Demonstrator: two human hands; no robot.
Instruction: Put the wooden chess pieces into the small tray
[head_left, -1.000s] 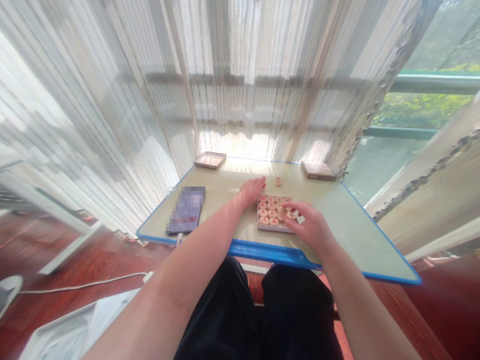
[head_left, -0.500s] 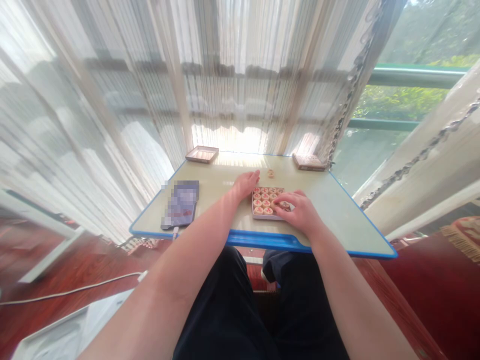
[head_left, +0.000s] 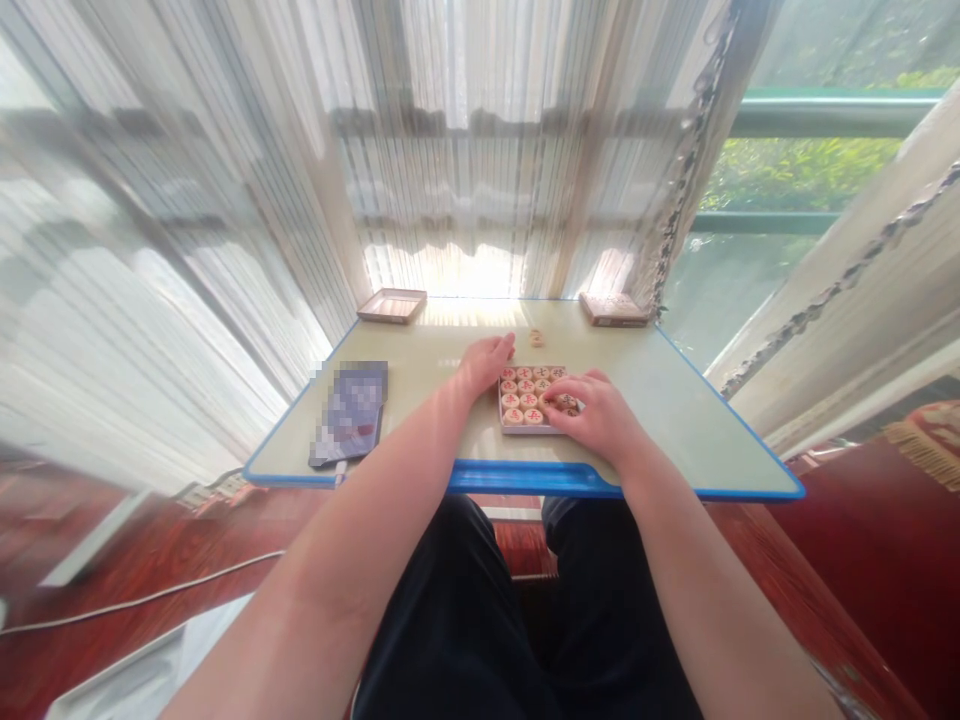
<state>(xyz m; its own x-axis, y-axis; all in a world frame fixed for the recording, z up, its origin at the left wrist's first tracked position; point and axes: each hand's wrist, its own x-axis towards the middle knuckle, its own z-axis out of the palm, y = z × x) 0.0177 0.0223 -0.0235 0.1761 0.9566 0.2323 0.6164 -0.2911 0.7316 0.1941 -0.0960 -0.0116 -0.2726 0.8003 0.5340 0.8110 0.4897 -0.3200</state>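
A shallow box of round wooden Chinese chess pieces with red characters lies on the table before me. My right hand reaches over its right side, thumb and fingers closed on a Chinese chess piece among the rows. Part of the box is covered by that hand. My left hand rests by the box's far left corner, its fingers curled together; whether anything is in them is hidden. Beyond the box, a couple of loose pieces sit close together on the tabletop.
The pale table has a blue rim. A blurred-out phone with a cable lies at the left. An open shallow tray or lid stands at the far left corner, a flat box at the far right. Curtains hang behind.
The view has shifted slightly. My right hand stays over the box with its fingers at nearly the same piece, and my left hand keeps its place by the corner.
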